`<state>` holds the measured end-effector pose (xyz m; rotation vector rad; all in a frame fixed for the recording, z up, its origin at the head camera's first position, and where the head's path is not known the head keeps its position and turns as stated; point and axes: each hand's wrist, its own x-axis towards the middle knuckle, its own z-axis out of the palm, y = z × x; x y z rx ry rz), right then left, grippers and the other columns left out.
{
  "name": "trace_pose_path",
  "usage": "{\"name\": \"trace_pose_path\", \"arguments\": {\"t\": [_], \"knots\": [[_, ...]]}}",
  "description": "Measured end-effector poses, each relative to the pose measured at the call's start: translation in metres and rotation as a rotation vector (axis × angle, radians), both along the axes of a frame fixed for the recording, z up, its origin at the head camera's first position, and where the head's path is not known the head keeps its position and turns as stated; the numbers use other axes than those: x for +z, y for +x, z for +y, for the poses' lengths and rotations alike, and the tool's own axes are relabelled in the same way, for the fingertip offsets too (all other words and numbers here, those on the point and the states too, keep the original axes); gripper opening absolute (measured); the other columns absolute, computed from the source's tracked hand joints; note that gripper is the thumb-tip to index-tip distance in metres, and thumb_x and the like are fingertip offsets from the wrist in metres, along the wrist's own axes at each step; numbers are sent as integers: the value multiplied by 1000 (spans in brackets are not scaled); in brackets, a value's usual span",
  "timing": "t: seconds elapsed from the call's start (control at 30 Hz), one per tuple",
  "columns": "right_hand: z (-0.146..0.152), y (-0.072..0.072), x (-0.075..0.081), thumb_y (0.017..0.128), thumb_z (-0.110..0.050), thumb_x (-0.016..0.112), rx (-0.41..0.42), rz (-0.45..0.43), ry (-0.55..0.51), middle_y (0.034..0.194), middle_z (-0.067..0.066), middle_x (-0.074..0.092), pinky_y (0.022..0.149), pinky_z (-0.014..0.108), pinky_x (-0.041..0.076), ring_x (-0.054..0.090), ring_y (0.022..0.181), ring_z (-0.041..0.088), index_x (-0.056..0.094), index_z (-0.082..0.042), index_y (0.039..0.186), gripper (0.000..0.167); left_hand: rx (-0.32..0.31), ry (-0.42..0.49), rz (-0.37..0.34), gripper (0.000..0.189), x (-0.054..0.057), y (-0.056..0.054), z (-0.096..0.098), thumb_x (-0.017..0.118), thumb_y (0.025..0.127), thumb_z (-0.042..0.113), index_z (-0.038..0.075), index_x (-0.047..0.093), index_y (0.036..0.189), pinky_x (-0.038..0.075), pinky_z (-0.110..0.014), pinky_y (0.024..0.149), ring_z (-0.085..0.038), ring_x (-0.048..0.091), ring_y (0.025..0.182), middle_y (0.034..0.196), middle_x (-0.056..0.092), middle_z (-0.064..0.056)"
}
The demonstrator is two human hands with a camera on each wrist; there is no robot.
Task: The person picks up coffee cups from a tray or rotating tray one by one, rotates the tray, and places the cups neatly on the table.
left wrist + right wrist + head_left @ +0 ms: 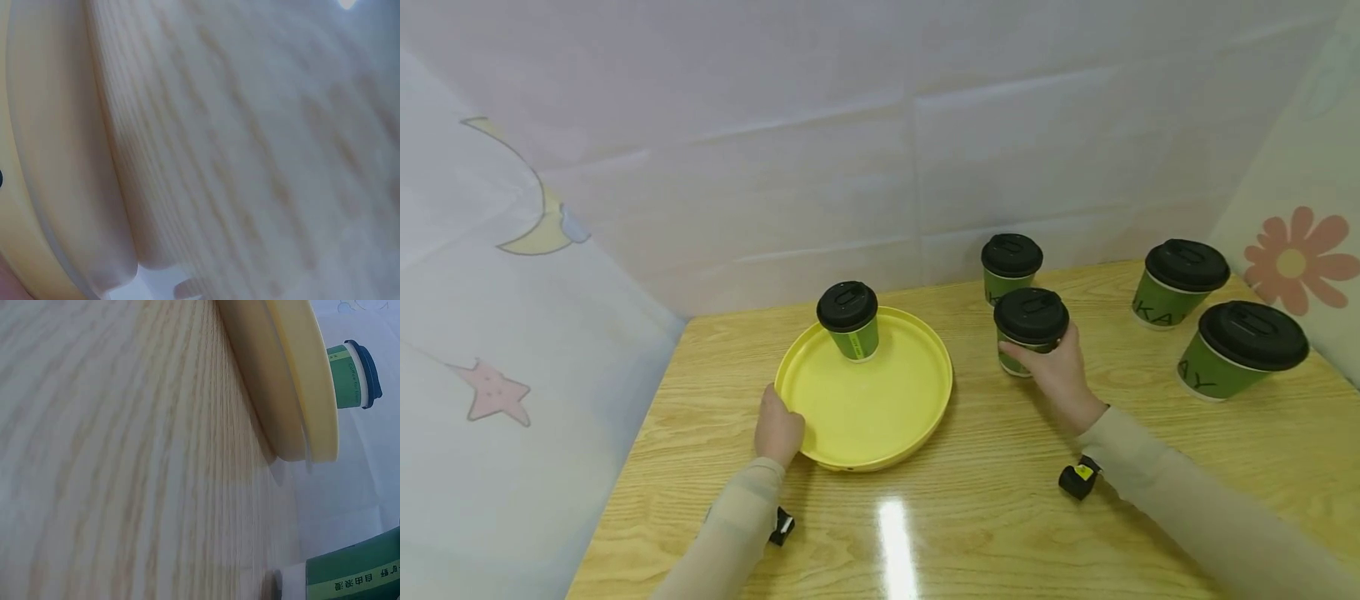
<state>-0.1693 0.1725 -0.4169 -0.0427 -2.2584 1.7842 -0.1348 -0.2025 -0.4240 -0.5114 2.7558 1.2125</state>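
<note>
My left hand point(780, 427) grips the near-left rim of a round yellow tray point(867, 417). On the tray's far part stands a green paper cup with a black lid point(847, 310). To the right of the tray, my right hand point(1062, 371) holds another green lidded cup point(1030, 317), its fingers and thumb round the cup's side below the lid. The right wrist view shows this cup's green side point(356, 572) at the lower right corner and the tray's side wall point(294, 381) above it. In the left wrist view the tray's wall point(62, 137) runs along the left edge.
Behind the held cup stands a third lidded cup point(1012, 260). Two more, one farther back point(1183, 271) and one nearer point(1247, 337), stand at the right of the wooden table point(985, 492). Pale cloth walls point(760, 150) enclose the back and sides.
</note>
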Motion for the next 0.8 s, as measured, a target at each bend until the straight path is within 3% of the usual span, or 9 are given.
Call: {"name": "trace_pose_path", "arguments": {"t": [0.1,0.2,0.47,0.8], "knots": [[7,-1,3,81,-7,79,63,-8,3,139,24,39,108,53,30,38,128,37,31,4,144,79,3,1,-6,66,-1,0,-1,38,87,-10,-13,13,148,33,-52,109,-45,38,131,146,31,-34],[13,0,6,84,-13,77,114,-69,40,144,23,32,108,58,27,31,133,40,24,2,148,84,5,-2,-8,67,-1,-1,-1,38,86,-10,-13,12,148,32,-53,109,-45,38,131,146,30,-34],[27,-2,12,90,-12,71,345,-134,13,147,17,32,109,55,26,31,135,33,15,-7,154,85,3,-7,-21,67,-4,-3,-1,39,87,-10,-13,12,148,32,-52,109,-45,37,132,147,29,-33],[38,-9,16,90,-9,70,464,-156,26,155,21,21,111,60,19,18,142,40,11,-6,155,89,11,-12,-11,67,-1,-1,1,39,87,-10,-13,12,148,30,-51,111,-44,35,134,148,28,-34]]}}
